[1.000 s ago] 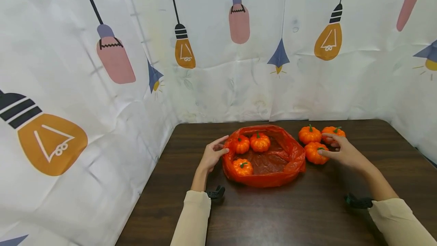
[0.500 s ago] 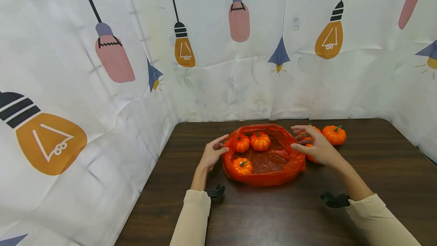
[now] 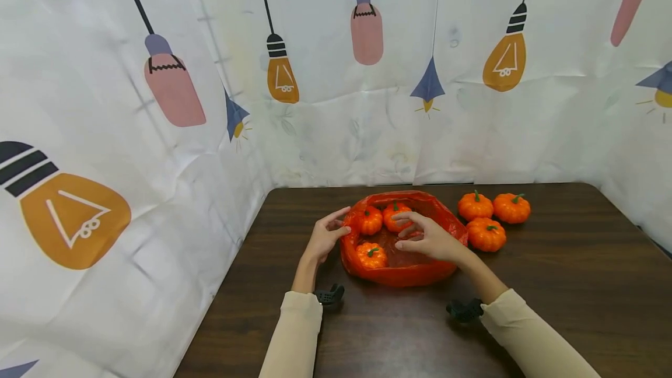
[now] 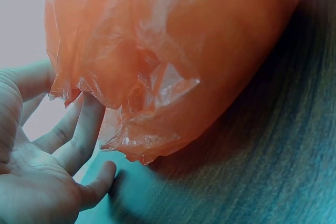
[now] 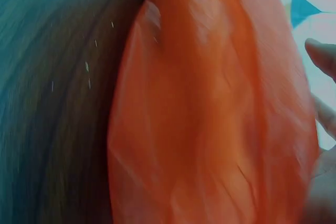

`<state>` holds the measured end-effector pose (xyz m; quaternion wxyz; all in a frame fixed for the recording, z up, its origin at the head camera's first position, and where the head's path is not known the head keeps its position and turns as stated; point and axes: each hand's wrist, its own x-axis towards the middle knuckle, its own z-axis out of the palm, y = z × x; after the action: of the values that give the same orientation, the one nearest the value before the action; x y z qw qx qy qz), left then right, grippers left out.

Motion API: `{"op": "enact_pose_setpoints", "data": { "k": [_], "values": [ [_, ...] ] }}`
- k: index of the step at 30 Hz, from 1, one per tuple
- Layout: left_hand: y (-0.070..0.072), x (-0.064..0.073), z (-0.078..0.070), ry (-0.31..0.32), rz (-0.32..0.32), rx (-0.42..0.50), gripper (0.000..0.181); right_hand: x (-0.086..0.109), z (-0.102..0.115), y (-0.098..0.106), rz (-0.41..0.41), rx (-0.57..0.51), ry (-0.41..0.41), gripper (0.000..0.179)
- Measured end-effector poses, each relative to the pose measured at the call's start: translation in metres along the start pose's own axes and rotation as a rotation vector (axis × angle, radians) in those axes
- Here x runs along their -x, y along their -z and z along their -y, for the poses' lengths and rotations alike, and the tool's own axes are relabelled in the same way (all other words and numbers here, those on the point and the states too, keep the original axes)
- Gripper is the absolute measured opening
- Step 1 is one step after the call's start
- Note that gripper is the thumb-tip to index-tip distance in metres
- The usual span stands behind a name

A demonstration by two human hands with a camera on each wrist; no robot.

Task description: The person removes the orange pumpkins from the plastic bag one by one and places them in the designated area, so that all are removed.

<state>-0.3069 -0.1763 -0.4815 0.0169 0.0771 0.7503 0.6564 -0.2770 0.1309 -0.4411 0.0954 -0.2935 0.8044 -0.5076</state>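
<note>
A red plastic bag lies wide-mouthed on the table with its rim rolled down. Three small orange pumpkins sit inside: a front one, a back-left one and another pumpkin partly behind my right fingers. My left hand holds the bag's left rim; in the left wrist view its fingers reach under the crinkled plastic edge. Over the mouth of the bag hovers my right hand, fingers apart and loosely bent, nothing in them. The right wrist view is mostly filled by the bag's side, blurred.
Right of the bag, three more orange pumpkins stand in a cluster: a back-left pumpkin, a back-right pumpkin and a front pumpkin. The dark wooden table meets a white printed curtain behind and on both sides.
My right hand has moved left from the loose pumpkins, across the bag's right rim, to over its mouth, carrying nothing. My left hand stays at the left rim.
</note>
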Motion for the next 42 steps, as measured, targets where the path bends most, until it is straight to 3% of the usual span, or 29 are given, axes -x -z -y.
{"op": "enact_pose_setpoints", "data": {
  "k": [6,13,18,25,42],
  "values": [
    [0.002,0.001,-0.005,0.021,0.03,0.015,0.056,-0.014,-0.002,-0.018,0.1,-0.031,-0.013,0.068],
    [0.0,0.015,-0.03,0.002,0.055,0.013,0.054,-0.021,-0.007,-0.029,0.18,-0.003,-0.044,0.07],
    [-0.001,0.017,-0.032,-0.004,0.051,0.013,0.053,-0.024,-0.009,-0.033,0.205,0.04,-0.077,0.071],
    [0.0,0.017,-0.033,0.0,0.06,0.007,0.054,-0.028,-0.013,-0.038,0.251,0.105,-0.056,0.068],
    [-0.001,0.018,-0.033,0.012,0.05,-0.023,0.053,-0.031,-0.018,-0.044,0.223,0.145,-0.024,0.063]
  ]
}}
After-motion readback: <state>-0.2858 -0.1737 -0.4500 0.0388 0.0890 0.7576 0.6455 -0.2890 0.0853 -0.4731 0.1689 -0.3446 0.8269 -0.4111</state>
